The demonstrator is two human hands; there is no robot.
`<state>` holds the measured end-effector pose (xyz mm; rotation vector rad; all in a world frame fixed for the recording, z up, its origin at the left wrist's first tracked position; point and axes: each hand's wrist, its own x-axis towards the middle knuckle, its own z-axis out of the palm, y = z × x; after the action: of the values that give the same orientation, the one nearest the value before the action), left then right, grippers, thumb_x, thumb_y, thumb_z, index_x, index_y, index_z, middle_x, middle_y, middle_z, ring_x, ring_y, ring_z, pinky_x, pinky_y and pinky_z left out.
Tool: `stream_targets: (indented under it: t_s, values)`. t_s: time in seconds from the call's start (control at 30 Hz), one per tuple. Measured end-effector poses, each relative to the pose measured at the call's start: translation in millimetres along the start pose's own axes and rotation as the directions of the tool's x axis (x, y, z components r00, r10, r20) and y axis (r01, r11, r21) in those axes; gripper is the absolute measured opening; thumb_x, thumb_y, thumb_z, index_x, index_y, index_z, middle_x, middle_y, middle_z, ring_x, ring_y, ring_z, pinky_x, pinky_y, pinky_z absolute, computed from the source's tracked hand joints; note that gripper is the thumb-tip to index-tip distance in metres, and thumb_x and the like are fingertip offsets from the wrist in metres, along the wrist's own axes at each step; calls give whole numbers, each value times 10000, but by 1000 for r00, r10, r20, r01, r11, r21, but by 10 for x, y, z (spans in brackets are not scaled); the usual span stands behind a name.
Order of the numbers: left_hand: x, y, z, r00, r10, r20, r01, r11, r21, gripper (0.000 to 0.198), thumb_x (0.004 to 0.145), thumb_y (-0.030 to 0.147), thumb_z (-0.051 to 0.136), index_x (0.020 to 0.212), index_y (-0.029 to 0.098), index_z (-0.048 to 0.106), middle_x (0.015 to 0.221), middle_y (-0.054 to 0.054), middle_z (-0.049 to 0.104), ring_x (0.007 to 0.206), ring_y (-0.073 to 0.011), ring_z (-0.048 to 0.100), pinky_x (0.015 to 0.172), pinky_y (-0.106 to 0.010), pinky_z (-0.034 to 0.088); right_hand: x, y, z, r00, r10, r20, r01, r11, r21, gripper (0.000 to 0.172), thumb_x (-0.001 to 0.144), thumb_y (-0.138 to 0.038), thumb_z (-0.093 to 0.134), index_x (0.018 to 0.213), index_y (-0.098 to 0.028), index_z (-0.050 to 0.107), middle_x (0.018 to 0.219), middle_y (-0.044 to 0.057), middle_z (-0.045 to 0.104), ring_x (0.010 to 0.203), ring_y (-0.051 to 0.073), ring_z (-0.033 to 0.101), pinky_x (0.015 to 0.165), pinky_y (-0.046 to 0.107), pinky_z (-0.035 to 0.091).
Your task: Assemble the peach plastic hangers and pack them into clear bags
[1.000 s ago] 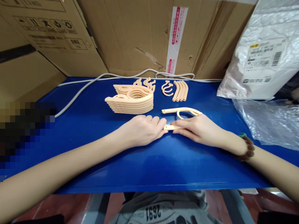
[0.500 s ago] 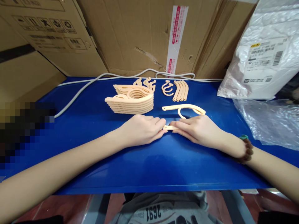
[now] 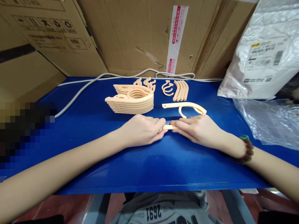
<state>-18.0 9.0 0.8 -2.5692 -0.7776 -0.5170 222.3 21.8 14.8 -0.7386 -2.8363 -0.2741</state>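
Between my two hands is a cream plastic folding hanger [image 3: 182, 105]. One of its arms rises behind my right hand, and its curved hook [image 3: 180, 112] shows below that arm. My left hand [image 3: 147, 129] is closed, thumb and fingers pinching the end of the hanger's nearer arm [image 3: 170, 127]. A short way along, my right hand [image 3: 196, 130] grips the same arm from the right, its fingers covering most of it. The joint of the hanger is hidden behind the right hand.
A stack of cream hangers [image 3: 130, 105] stands left of centre on the blue table [image 3: 149, 165]. Behind lie loose hooks [image 3: 149, 84], more hooks [image 3: 167, 88] and several curved arms [image 3: 181, 91]. A white cable [image 3: 102, 76], cardboard boxes [image 3: 140, 37] and a white parcel bag [image 3: 259, 62] line the back.
My left fingertips have moved over the holed end of the nearer arm, which was bare before. The hanger's far arm and hook have shifted slightly up and right.
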Motion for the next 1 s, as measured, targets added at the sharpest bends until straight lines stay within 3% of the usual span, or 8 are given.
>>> stream_targets:
  t_s: [0.33, 0.57, 0.7, 1.0]
  values:
    - [8, 1, 7, 1000, -10, -11, 10, 1000, -10, 330, 1012, 293, 347, 746, 180, 504, 564, 21, 571, 481, -132, 576, 433, -280, 259, 6, 32, -8, 999, 22, 33, -24, 998, 50, 402, 1050, -370, 328, 1153, -183, 669, 910, 63, 753, 639, 143, 668, 535, 260, 364]
    - [0, -8, 4, 997, 68, 40, -65, 996, -69, 347, 1028, 338, 334, 774, 179, 511, 616, 16, 602, 525, -143, 605, 448, -290, 284, 22, 118, -36, 994, -66, 86, 53, 988, 146, 343, 1037, -351, 388, 1201, -209, 654, 946, 36, 754, 739, 159, 672, 676, 275, 440]
    - [0, 0, 11, 998, 47, 33, -46, 997, -56, 360, 1041, 331, 310, 781, 179, 508, 616, 15, 597, 526, -142, 600, 450, -285, 287, 19, 140, -36, 994, -44, 102, 27, 986, 165, 354, 1035, -354, 398, 1265, -216, 628, 1036, 44, 754, 805, 165, 694, 702, 277, 456]
    - [9, 9, 23, 1000, -4, -12, 4, 1000, -16, 349, 1037, 299, 318, 765, 177, 500, 577, 13, 565, 486, -147, 577, 438, -283, 249, 14, 75, -52, 995, 19, 99, -27, 996, 86, 375, 1040, -364, 366, 1250, -205, 633, 996, 51, 770, 752, 173, 715, 598, 272, 427]
